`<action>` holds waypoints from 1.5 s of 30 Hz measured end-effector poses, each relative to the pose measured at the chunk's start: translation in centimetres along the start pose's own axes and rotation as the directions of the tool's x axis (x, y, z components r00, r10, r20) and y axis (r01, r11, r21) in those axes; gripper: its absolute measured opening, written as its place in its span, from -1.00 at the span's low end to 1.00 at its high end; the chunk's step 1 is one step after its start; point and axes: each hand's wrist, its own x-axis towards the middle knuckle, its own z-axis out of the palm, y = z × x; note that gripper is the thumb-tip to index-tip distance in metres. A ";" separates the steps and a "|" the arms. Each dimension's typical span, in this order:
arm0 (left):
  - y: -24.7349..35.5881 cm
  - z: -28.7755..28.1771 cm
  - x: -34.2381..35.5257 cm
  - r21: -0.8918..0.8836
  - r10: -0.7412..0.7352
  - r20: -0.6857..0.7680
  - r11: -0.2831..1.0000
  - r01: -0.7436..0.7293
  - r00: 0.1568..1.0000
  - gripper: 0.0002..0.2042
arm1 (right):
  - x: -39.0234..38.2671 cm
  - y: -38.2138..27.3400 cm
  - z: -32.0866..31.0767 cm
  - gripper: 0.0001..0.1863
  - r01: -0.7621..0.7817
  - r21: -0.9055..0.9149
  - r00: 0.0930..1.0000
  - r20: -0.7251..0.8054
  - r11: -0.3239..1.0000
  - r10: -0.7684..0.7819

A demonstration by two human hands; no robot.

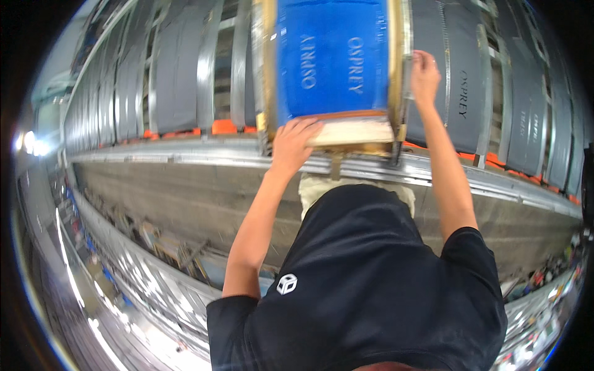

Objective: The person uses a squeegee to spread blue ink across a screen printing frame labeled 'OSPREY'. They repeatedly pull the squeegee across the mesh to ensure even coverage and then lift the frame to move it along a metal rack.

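In front of me lies a screen printing frame (401,37) with a blue mesh (331,74) that bears lettering. Across its near end sits a squeegee (352,132), a pale block with a reddish-brown strip along its far edge. My left hand (294,143) is closed over the squeegee's left end, fingers on its top. At the frame's right side my right hand (425,77) has its fingers curled against the outer edge. Its fingertips are partly hidden, and the picture is slightly blurred there.
Dark grey fabric panels (179,68) lie on boards in a long row to both sides, some with printed lettering (464,96). A metal rail (216,151) runs along the row's near edge, with orange pieces (234,127) beside it. Another metal rail (142,247) lies behind me.
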 end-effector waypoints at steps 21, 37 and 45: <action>-10.9 -3.9 -7.3 0.064 0.140 -0.072 0.989 -0.136 0.988 -0.37 | -3.7 -2.4 11.7 -0.82 0.108 -0.122 0.983 -0.136 0.987 -0.125; -22.0 -11.2 26.8 0.159 -0.085 0.205 0.986 0.053 0.975 -0.65 | 7.9 -15.3 13.4 -0.62 0.678 -0.314 0.672 0.633 0.665 -0.385; -21.2 -5.7 23.0 0.165 0.091 -0.017 0.982 -0.087 0.996 -0.58 | 2.6 -9.8 16.5 -0.67 0.553 -0.494 0.793 0.558 0.671 -0.243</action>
